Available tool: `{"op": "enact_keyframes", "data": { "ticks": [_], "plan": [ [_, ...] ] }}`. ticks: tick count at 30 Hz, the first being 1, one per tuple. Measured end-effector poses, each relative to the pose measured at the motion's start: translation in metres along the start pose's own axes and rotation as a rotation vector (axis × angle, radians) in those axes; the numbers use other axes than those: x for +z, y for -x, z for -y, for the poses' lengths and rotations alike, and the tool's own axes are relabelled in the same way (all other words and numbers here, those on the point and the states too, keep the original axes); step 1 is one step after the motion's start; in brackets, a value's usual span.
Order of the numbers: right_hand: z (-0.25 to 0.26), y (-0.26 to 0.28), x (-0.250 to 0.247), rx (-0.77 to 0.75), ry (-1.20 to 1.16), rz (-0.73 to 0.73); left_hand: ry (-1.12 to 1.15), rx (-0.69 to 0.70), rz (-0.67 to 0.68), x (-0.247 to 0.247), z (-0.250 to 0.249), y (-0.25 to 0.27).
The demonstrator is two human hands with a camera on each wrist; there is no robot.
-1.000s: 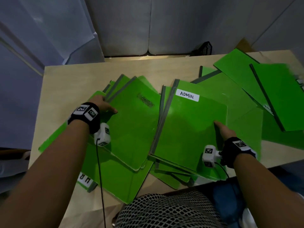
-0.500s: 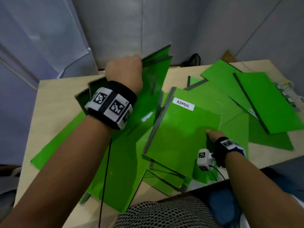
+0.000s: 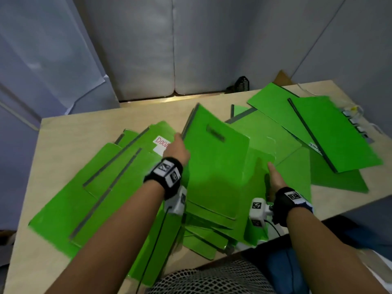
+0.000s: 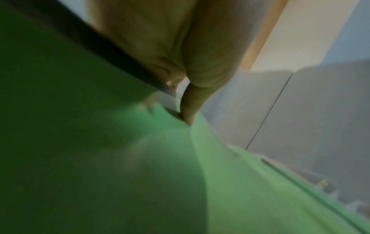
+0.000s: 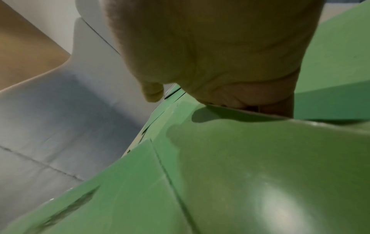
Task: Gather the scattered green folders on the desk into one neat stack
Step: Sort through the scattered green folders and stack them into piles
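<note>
The left hand (image 3: 177, 150) grips the spine edge of the top folder (image 3: 214, 166) and the right hand (image 3: 275, 177) holds the stack's (image 3: 209, 228) right edge mid-desk (image 3: 63, 128), seating it; next, square edges, then collect outlying folders (image 3: 331, 132).

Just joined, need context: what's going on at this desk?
A person is gathering green folders into a pile on a desk. The left hand grips the spine edge of the top folder on the middle pile, and the right hand holds that pile's right edge. More folders lie fanned out to the left, one with a white label, and others sit apart at the far right. Not yet one neat stack.
</note>
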State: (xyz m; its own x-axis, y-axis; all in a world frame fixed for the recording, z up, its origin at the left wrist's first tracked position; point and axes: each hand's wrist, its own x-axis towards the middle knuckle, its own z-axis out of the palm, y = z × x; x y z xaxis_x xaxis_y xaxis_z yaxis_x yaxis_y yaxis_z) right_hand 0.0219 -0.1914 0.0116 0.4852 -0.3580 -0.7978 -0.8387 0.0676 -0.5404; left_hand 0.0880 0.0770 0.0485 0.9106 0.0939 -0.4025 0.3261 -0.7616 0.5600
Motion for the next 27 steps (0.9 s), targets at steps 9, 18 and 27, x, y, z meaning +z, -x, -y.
{"op": "enact_keyframes", "data": {
  "ticks": [9, 18, 27],
  "plan": [
    [-0.011, 0.000, 0.013, 0.001, 0.064, -0.081, -0.088, 0.105, 0.274, 0.037, 0.033, 0.000],
    [-0.006, -0.003, 0.018, 0.033, 0.158, -0.164, -0.153, -0.551, -0.030, -0.049, 0.167, -0.003],
    [-0.004, 0.005, 0.021, 0.019, 0.168, -0.180, 0.014, -0.333, -0.063, -0.067, 0.160, -0.018]
  ]
}}
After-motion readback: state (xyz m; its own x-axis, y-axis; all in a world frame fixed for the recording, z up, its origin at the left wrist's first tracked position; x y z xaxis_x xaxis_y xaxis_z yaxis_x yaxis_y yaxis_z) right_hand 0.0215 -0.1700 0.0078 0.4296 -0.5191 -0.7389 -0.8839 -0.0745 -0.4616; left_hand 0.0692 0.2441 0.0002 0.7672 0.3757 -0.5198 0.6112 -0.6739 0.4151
